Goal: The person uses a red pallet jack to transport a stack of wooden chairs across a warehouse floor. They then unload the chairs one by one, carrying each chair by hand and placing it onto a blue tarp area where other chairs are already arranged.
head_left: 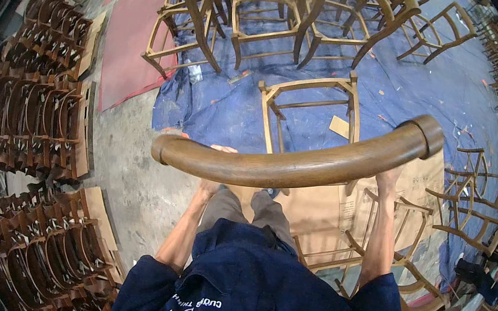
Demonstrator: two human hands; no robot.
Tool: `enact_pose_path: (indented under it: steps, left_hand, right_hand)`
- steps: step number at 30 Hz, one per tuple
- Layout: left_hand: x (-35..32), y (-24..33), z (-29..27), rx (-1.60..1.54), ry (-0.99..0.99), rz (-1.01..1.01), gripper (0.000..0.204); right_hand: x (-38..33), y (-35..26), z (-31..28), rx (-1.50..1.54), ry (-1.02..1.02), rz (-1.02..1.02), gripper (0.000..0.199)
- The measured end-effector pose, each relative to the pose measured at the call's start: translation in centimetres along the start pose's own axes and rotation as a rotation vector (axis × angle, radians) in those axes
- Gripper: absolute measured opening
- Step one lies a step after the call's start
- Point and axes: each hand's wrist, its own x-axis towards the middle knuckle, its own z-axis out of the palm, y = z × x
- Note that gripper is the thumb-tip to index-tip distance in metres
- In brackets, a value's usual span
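Close in front of me is the thick, curved brown top rail (285,168) of a wooden chair. Beyond it shows an open seat frame (314,88) without a seat panel; the rail hides how the two join. My left hand (210,185) is closed behind the rail's left part, with some fingertips showing above its far edge. Under the right part, my right hand (388,176) grips the chair from below, its fingers mostly hidden by the wood.
Several chair frames (266,25) stand ahead on a blue sheet (224,105). Stacked curved dark-brown wooden parts (34,118) line the left side. Flat cardboard (316,218) lies around my feet, with more chair frames (470,197) to the right. A red mat (134,46) lies far left.
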Motion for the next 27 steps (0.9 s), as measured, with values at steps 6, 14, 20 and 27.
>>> enact_pose_path:
  steps: [6,14,20,27]
  left_hand:
    - [-5.0,-6.7,6.4,0.117,0.003,-0.245,0.027]
    - [-2.6,-11.9,12.0,-0.563,-0.502,-0.612,0.034]
    - [4.2,-7.3,19.2,0.014,-0.612,0.004,0.038]
    - [11.1,-10.2,23.4,0.122,-1.052,0.081,0.055]
  right_hand:
    - [9.4,3.2,1.3,-0.064,-0.250,-0.066,0.017]
    - [17.7,10.0,1.9,-0.108,-0.326,0.219,0.011]
    - [19.4,1.2,4.3,0.620,0.070,0.428,0.028]
    - [15.7,-6.1,6.6,-0.055,-0.051,0.665,0.050]
